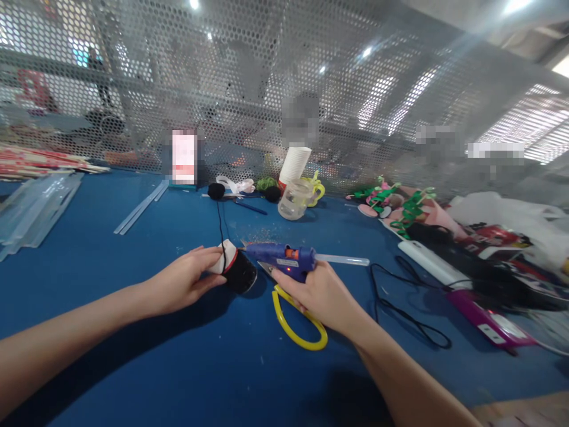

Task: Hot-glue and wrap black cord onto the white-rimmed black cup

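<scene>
In my left hand (195, 277) is a small paper cup, white at one end with a red line, its other part covered in black (241, 273). The cup lies tilted, and fingers and thumb pinch its white end. A strand of black yarn (220, 222) runs from the cup back to a black yarn ball (216, 191). My right hand (322, 290) grips a blue hot glue gun (273, 254), with its nozzle tip close to the cup; whether they touch I cannot tell. A clear glue stick (344, 260) sticks out behind it. Beneath that hand lie yellow-handled scissors (306, 344).
Clear glue sticks (40, 207) and a propped phone (184, 157) stand left. Behind are a clear plastic cup (293, 201), stacked paper cups (294, 165) and a blue pen (249, 206). A black cord (400, 305) and purple-white power strip (486, 320) lie right. Perforated mesh rises behind.
</scene>
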`<state>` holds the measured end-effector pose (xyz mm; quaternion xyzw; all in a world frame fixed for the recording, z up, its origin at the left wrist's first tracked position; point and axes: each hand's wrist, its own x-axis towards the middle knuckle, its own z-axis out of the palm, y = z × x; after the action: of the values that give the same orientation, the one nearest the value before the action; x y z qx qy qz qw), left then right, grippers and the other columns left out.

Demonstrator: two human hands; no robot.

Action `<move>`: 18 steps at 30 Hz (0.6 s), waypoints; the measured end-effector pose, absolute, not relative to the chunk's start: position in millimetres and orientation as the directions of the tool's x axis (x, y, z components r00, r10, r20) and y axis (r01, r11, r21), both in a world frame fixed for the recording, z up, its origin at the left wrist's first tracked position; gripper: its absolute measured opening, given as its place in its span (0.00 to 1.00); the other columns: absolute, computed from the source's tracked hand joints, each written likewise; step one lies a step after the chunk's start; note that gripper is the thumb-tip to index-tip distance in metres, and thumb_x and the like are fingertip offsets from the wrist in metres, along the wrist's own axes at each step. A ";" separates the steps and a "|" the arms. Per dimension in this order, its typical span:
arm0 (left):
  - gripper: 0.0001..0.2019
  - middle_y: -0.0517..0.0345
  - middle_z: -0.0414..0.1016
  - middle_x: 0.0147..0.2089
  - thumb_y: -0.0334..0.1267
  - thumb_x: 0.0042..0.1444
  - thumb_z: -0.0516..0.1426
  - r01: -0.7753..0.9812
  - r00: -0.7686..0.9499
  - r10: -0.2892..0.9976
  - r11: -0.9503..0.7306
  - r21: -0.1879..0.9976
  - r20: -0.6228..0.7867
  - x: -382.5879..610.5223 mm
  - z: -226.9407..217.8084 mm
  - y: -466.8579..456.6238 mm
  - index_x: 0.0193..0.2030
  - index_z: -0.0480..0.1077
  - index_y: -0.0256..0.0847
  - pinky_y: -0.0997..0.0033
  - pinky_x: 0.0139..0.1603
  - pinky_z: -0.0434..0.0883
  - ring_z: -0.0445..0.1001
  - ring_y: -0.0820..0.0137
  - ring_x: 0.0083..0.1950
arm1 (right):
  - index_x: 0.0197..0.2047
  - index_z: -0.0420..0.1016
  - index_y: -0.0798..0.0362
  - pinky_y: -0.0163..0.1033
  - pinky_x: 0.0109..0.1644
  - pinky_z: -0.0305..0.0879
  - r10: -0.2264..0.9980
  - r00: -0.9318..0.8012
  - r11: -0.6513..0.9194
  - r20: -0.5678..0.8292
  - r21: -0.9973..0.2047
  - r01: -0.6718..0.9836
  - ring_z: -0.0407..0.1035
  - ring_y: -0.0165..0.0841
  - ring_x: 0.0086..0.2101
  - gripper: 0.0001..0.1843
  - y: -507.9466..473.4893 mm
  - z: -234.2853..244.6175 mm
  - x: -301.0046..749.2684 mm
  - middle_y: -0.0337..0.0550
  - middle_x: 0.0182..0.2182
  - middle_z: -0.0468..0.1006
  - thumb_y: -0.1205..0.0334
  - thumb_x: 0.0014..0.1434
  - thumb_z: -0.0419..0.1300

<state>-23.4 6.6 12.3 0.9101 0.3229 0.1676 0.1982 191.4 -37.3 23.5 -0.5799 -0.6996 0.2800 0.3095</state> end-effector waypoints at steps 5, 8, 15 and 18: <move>0.06 0.54 0.64 0.33 0.35 0.55 0.46 0.523 0.737 0.655 -0.710 0.471 0.169 -21.9 13.0 7.4 0.29 0.59 0.37 0.71 0.39 0.60 0.62 0.68 0.36 | 0.15 0.59 0.52 0.31 0.16 0.56 0.993 -0.108 0.095 0.037 -0.796 0.598 0.56 0.24 0.11 0.15 -34.9 23.6 191.8 0.31 0.08 0.60 0.57 0.50 0.52; 0.07 0.54 0.64 0.32 0.36 0.55 0.46 0.547 0.724 0.674 -0.690 0.474 0.146 -21.7 12.6 7.9 0.29 0.59 0.37 0.71 0.37 0.60 0.62 0.68 0.35 | 0.18 0.63 0.54 0.31 0.18 0.58 0.994 -0.106 0.049 -0.010 -0.840 0.541 0.57 0.24 0.11 0.13 -32.8 23.5 194.8 0.30 0.08 0.59 0.56 0.50 0.53; 0.08 0.57 0.63 0.28 0.37 0.54 0.46 0.609 0.682 0.724 -0.641 0.466 0.104 -22.1 11.7 8.0 0.26 0.58 0.37 0.72 0.31 0.60 0.62 0.70 0.30 | 0.23 0.63 0.55 0.31 0.20 0.58 0.995 0.058 0.059 0.083 -0.943 0.328 0.59 0.24 0.15 0.11 -13.0 13.6 209.1 0.32 0.13 0.65 0.56 0.44 0.58; 0.08 0.55 0.65 0.29 0.37 0.53 0.46 0.611 0.684 0.720 -0.654 0.447 0.118 -21.6 10.9 7.1 0.28 0.60 0.36 0.71 0.33 0.61 0.63 0.68 0.31 | 0.29 0.66 0.57 0.30 0.24 0.61 0.979 0.187 0.005 0.086 -0.919 0.394 0.65 0.25 0.22 0.13 1.1 4.5 217.6 0.39 0.22 0.72 0.55 0.44 0.58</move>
<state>-21.6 7.1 10.9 0.8978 0.3706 0.1441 0.1895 217.6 1.1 4.5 -0.6256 -0.5484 0.3255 0.4494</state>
